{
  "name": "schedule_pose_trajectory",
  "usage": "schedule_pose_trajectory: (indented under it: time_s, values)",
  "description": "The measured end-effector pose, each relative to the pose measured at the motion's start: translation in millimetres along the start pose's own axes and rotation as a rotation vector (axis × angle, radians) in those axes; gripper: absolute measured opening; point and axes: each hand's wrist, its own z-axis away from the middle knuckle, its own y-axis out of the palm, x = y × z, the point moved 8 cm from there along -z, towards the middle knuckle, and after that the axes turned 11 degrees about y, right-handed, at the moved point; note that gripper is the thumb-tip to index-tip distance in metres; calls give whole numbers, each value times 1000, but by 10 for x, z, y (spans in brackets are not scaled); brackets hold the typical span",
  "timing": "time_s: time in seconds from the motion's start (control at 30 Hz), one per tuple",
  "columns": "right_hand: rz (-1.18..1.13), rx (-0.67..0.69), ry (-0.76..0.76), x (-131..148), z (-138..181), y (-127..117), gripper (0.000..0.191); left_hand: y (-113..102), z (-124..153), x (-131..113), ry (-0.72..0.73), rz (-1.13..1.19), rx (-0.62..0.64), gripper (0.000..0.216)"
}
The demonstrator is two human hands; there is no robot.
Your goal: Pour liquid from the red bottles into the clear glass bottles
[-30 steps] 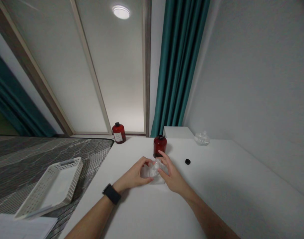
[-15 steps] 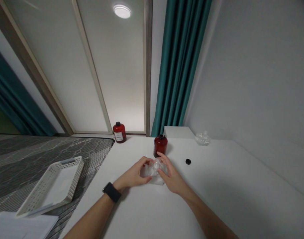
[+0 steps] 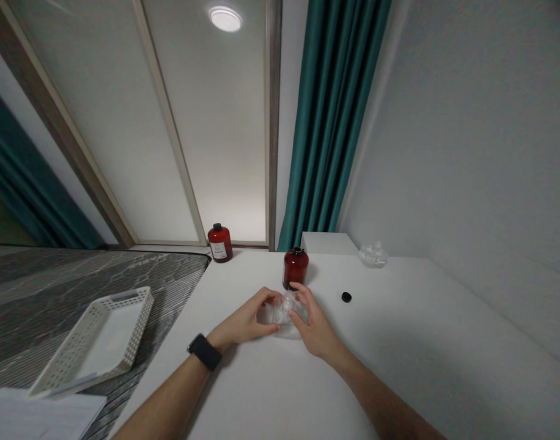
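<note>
Both my hands are closed round a small clear plastic bag (image 3: 283, 315) resting on the white table (image 3: 399, 354). My left hand (image 3: 246, 321), with a black watch on its wrist, pinches the bag's left side. My right hand (image 3: 314, 324) grips its right side, fingers curled over the top. What the bag contains is too small to make out. Just behind the hands stands a dark red bottle (image 3: 295, 267) without its cap. A small black cap (image 3: 346, 297) lies to the right of it.
A second red bottle (image 3: 219, 243) with a black cap stands by the window at the back. Crumpled clear plastic (image 3: 373, 254) lies at the table's far right. A white perforated basket (image 3: 99, 339) sits on the patterned surface to the left, above some paper (image 3: 36, 417).
My hands have shifted very slightly on the bag, and my right fingers have closed a little more over it. Nothing else has moved.
</note>
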Motion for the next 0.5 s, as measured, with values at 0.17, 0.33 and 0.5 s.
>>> schedule_pose_trajectory:
  time_s: [0.17, 0.33, 0.5]
  values:
    - [30, -31, -19, -14, -5, -16, 48, -4, -13, -22, -13, -4, -12, 49]
    - [52, 59, -12, 25, -59, -87, 42, -5, -49, -91, -16, 10, -16, 48]
    - [-106, 131, 67, 63, -74, -173, 35, -7, -25, -53, -23, 4, -18, 48]
